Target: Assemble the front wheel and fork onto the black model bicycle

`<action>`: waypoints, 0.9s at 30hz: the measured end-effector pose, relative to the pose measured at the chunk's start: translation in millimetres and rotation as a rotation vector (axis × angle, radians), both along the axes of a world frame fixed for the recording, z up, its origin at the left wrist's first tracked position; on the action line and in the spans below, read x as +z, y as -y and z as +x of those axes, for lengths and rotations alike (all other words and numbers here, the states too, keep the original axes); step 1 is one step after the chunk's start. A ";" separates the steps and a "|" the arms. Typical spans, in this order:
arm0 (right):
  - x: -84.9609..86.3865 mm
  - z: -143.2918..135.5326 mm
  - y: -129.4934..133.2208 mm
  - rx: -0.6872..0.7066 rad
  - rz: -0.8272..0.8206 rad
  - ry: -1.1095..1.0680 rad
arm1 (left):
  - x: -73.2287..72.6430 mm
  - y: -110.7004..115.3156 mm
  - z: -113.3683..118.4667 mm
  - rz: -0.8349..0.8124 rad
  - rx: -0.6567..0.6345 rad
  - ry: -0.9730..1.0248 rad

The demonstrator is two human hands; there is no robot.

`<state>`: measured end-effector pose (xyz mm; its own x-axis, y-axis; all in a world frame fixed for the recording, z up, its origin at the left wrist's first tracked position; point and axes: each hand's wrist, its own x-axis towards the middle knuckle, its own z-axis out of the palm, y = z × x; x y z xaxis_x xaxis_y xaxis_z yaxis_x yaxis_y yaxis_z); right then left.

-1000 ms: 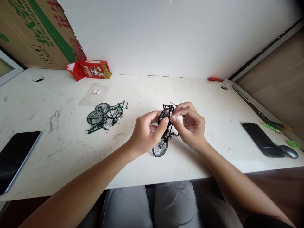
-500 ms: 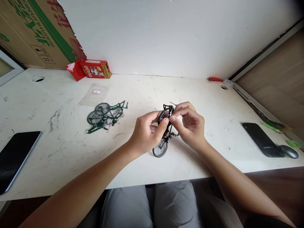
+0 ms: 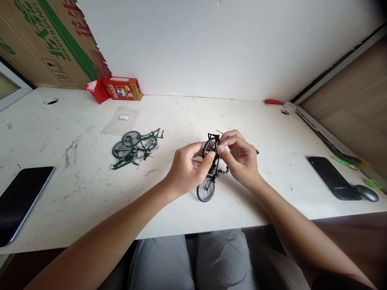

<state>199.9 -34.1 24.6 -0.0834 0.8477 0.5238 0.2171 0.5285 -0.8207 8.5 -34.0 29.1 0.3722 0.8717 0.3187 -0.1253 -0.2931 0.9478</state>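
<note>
A small black model bicycle [image 3: 206, 189] is held at a steep tilt over the white table, one wheel up and the other down near the tabletop. My left hand [image 3: 189, 167] is closed around its upper wheel, thumb in front and fingers behind. The thumb and forefinger of my right hand [image 3: 240, 159] pinch at the frame beside that same wheel; any small part between them is hidden. Behind the right hand a thin rod and a small green tip [image 3: 257, 152] peek out, kind unclear. To the left lie green model bicycle parts [image 3: 136, 147], with wheels and frame pieces.
A clear plastic bag [image 3: 116, 125] with a label lies behind the green parts. At the back stands a red box [image 3: 125, 89]. Phones lie at left [image 3: 26, 201] and right [image 3: 332, 177], the right one beside a mouse [image 3: 367, 192]. A red cutter [image 3: 274, 101] rests at the back right.
The bicycle's lower wheel has shifted slightly right, and my right hand has moved a little left. A green tip now shows behind the right hand. Both hands keep their grip.
</note>
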 end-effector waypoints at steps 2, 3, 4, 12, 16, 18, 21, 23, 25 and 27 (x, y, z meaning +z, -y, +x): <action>-0.1 0.0 -0.4 -0.001 0.001 0.001 | -0.2 -0.1 0.1 0.000 0.000 0.004; -0.3 -0.2 -0.6 -0.002 0.004 0.003 | -0.3 -0.2 0.1 0.002 0.001 0.004; -0.3 -0.3 -0.8 -0.005 0.007 0.005 | -0.6 -0.3 0.1 0.004 0.002 0.003; 0.4 -1.4 -0.8 -0.027 0.026 0.013 | -2.5 -1.4 -0.3 0.016 0.010 -0.029; 0.8 -0.8 -0.7 -0.026 0.022 0.009 | -2.9 -1.3 0.1 -0.020 -0.008 -0.012; 0.5 -0.3 -1.0 -0.029 0.013 0.009 | -2.6 -1.6 0.3 -0.058 -0.019 0.002; -0.2 0.5 -1.4 -0.045 0.004 0.011 | -1.6 -2.4 0.4 -0.126 -0.045 0.031; -0.5 0.7 -1.3 -0.059 0.001 0.013 | -1.2 -3.2 0.4 -0.164 -0.064 0.059; -0.4 0.7 -1.0 -0.067 -0.011 0.020 | -1.2 -4.0 0.5 -0.196 -0.080 0.086; 0.0 0.6 -0.6 -0.068 -0.025 0.023 | -1.6 -4.6 0.6 -0.213 -0.090 0.102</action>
